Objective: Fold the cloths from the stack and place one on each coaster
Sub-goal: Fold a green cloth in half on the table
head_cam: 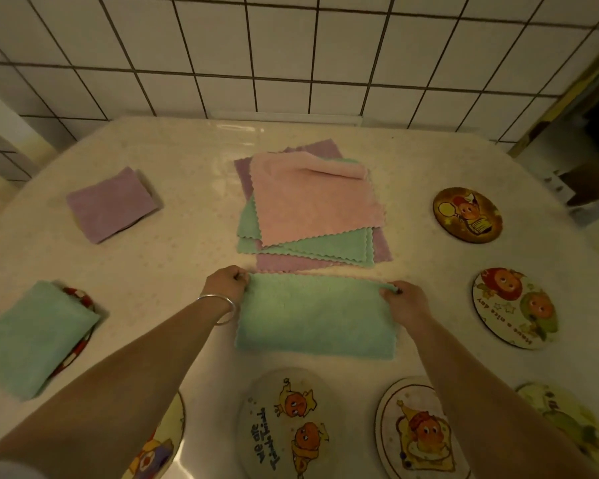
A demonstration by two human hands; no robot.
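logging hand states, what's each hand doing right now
Left hand: pinching the far left corner of the green cloth.
Right hand: pinching the far right corner of the same cloth.

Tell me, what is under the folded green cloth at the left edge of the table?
Under the folded green cloth lies a coaster: only its red and white rim shows at the cloth's right side. The coaster's picture is covered.

Your green cloth lies folded in half at frame centre, just below the stack; coasters ring it.
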